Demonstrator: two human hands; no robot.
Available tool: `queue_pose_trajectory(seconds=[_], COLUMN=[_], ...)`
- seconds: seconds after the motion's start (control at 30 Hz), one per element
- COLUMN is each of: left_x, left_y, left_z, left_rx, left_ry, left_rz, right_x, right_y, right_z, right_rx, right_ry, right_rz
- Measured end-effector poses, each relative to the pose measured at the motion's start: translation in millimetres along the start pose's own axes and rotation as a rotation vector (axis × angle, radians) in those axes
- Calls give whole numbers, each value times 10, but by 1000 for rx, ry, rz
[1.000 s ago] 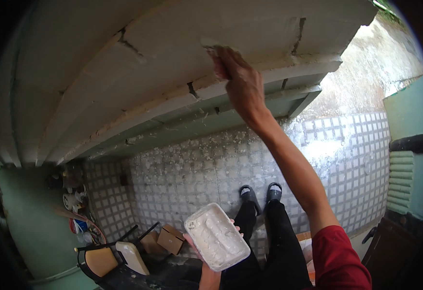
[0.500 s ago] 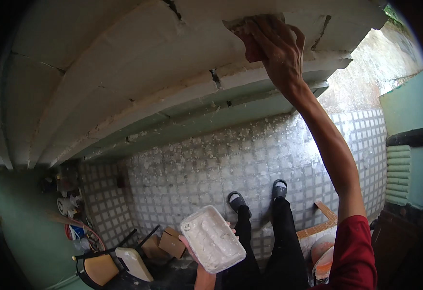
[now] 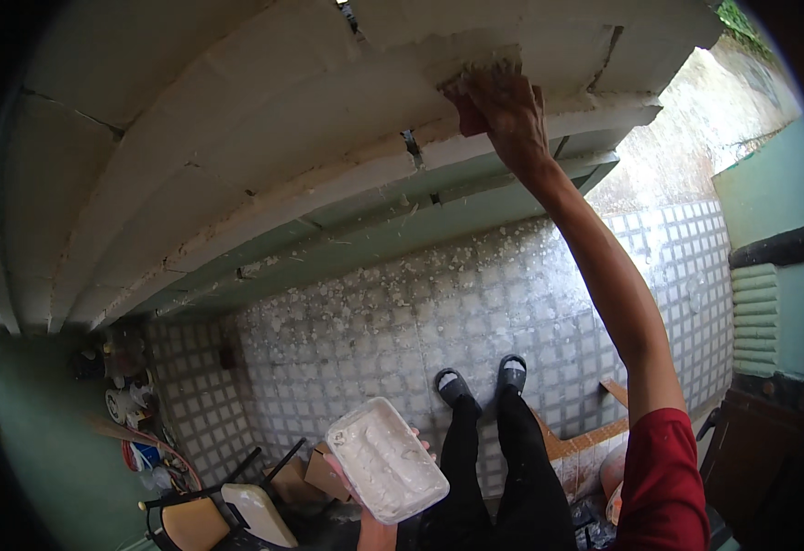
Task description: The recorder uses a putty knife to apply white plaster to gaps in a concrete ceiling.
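My left hand (image 3: 347, 479) holds a shallow white plastic tray (image 3: 439, 487) from beneath, fingers wrapped round its sides. Smeared whitish paste (image 3: 388, 459) covers the tray's inside. High up, with the arm stretched out, my right hand (image 3: 514, 115) grips a small flat reddish scraper-like piece (image 3: 469, 118). Its edge is pressed against the pale stepped ledge (image 3: 328, 110), where a wet-looking patch of paste shows around the fingertips. Most of the reddish piece is hidden by my fingers, so its exact kind cannot be made out.
Dark cracks (image 3: 408, 142) run across the ledge. Below lies a tiled floor (image 3: 347, 321) spotted with white, where my feet stand in grey slippers. A chair (image 3: 195, 525) and cardboard boxes (image 3: 326, 470) are at lower left; a brown strip (image 3: 585, 441) lies right of my legs.
My right hand with the reddish piece has shifted left and slightly down along the ledge. The tray has moved a little left and down. My right foot has come closer to the left.
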State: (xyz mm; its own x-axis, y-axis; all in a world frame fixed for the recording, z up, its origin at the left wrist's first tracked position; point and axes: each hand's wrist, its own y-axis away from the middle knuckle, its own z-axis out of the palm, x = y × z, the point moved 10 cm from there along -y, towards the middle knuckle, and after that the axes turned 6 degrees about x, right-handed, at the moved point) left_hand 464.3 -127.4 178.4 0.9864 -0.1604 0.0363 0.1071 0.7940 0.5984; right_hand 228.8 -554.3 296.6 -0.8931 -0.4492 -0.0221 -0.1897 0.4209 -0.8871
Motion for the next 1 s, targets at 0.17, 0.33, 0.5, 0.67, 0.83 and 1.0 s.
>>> queue_pose_trajectory(seconds=[0.17, 0.33, 0.5, 0.67, 0.83, 1.0], left_x=[-216, -378, -509, -503, -501, -543], left_y=[60, 95, 103, 120, 147, 157], left_z=[54, -12, -63, -85, -73, 29], left_rx=[-17, -11, 16, 13, 20, 1], left_ry=[36, 22, 51, 52, 48, 61], left_rz=[-21, -7, -2, 0, 12, 1], right_x=[-122, -84, 73, -35, -57, -75], right_y=[37, -433, -9, 186, -311, 135], right_z=[-188, -427, -62, -144, -286, -180], right_rx=[-52, 102, -30, -105, 41, -16], right_ry=[-90, -90, -104, -175, -194, -103], right_rz=[-3, 21, 64, 36, 31, 29])
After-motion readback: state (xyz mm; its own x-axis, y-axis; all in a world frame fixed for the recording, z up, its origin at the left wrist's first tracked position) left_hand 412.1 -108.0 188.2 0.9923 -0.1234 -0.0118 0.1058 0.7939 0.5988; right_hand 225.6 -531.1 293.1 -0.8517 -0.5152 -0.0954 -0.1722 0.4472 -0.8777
